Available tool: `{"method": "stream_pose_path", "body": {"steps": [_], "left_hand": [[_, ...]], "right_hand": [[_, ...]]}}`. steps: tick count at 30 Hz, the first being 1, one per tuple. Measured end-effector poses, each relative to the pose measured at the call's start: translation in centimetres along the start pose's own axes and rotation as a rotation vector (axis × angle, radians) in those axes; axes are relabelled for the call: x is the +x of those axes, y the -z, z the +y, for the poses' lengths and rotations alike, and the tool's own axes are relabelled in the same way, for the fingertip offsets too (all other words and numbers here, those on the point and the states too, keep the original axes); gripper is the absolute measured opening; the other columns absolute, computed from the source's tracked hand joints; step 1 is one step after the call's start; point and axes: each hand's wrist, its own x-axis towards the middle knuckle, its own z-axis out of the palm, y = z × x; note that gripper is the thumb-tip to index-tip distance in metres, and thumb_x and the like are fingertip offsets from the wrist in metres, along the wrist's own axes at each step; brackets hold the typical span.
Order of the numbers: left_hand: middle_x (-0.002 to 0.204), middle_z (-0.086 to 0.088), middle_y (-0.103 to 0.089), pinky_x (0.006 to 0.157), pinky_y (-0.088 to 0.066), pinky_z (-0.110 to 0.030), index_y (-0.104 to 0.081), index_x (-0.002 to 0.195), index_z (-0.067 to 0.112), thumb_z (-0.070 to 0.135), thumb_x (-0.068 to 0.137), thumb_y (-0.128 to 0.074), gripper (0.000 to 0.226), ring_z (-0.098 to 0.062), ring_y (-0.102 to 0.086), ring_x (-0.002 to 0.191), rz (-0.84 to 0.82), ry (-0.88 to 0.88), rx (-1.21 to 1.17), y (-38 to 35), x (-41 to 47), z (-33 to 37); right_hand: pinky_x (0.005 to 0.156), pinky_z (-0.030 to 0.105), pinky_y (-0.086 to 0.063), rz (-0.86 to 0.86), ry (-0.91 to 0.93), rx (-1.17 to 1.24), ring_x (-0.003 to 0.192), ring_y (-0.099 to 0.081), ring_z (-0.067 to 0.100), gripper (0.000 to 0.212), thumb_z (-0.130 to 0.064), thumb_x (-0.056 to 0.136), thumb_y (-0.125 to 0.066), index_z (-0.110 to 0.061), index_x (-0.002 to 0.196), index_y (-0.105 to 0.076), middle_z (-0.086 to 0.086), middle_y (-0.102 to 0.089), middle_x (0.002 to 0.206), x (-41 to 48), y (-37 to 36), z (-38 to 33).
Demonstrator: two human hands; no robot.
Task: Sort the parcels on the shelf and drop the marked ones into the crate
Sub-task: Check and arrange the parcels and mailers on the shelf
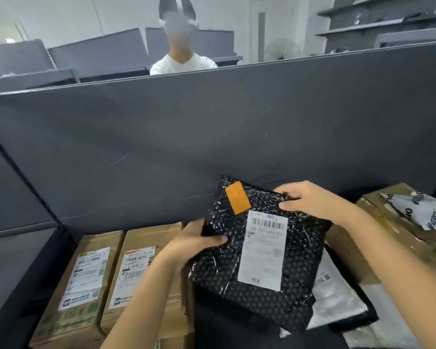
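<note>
Fingers of my left hand (194, 238) and right hand (310, 200) gripped opposite edges of the black bubble mailer (257, 250), orange sticker (238, 197) facing up.

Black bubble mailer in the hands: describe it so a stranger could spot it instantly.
Below the tall grey partition, the left hand and right hand hold one parcel above the others. It is the black bubble mailer, alone in bearing an orange sticker above its white label; the neighbours to its left are brown boxes.
</note>
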Motion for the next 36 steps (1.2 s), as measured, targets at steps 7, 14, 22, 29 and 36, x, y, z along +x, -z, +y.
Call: {"method": "stream_pose_path", "body": {"steps": [7,14,22,29,36], "left_hand": [[0.099,-0.008,-0.075,0.077,-0.056,-0.030,-0.065,0.101,0.008,0.006,0.084,-0.066,0.017,-0.026,-0.069,0.093,0.201,-0.052,-0.396,0.2,0.0,-2.1],[0.101,-0.014,-0.073,0.091,-0.051,-0.046,-0.064,0.096,0.013,0.014,0.072,-0.072,0.025,-0.029,-0.067,0.093,0.295,-0.037,-0.666,0.5,-0.5,-3.0],[0.089,-0.007,-0.074,0.088,-0.052,-0.044,-0.064,0.090,0.013,0.007,0.082,-0.068,0.011,-0.026,-0.067,0.087,0.374,-0.047,-0.624,-0.7,-0.6,-2.7],[0.097,0.002,-0.072,0.083,-0.054,-0.035,-0.061,0.094,0.022,0.019,0.085,-0.069,0.012,-0.018,-0.068,0.092,0.539,-0.117,-0.186,-0.9,-2.0,-2.4],[0.100,0.004,-0.071,0.089,-0.053,-0.042,-0.060,0.091,0.027,0.027,0.087,-0.067,0.008,-0.016,-0.067,0.095,0.636,-0.014,-0.092,0.6,-5.5,-4.5]], "right_hand": [[0.101,0.019,-0.029,0.539,0.101,-0.041,0.121,-0.042,0.002,0.058,-0.025,0.087,-0.065,-0.028,0.140,-0.041,-0.020,-0.047,0.126,-0.1,-1.0,1.4],[0.108,0.033,-0.037,0.082,-0.019,0.827,0.115,-0.058,0.001,0.064,-0.035,0.073,-0.077,-0.037,0.132,-0.052,-0.015,-0.060,0.130,-2.9,-7.1,4.7],[0.093,0.037,-0.049,0.206,-0.019,0.946,0.106,-0.066,0.017,0.042,-0.003,0.087,-0.057,-0.021,0.125,-0.054,0.001,-0.070,0.114,-2.8,-8.2,4.8],[0.069,0.025,-0.056,0.159,-0.104,1.063,0.093,-0.070,0.015,0.064,-0.024,0.055,-0.087,-0.022,0.113,-0.061,0.001,-0.074,0.102,-1.7,-10.1,5.7],[0.070,0.026,-0.052,0.024,-0.206,1.126,0.100,-0.065,0.016,0.055,-0.011,0.079,-0.069,-0.020,0.129,-0.049,0.003,-0.066,0.118,-0.4,-14.6,5.1]]}}
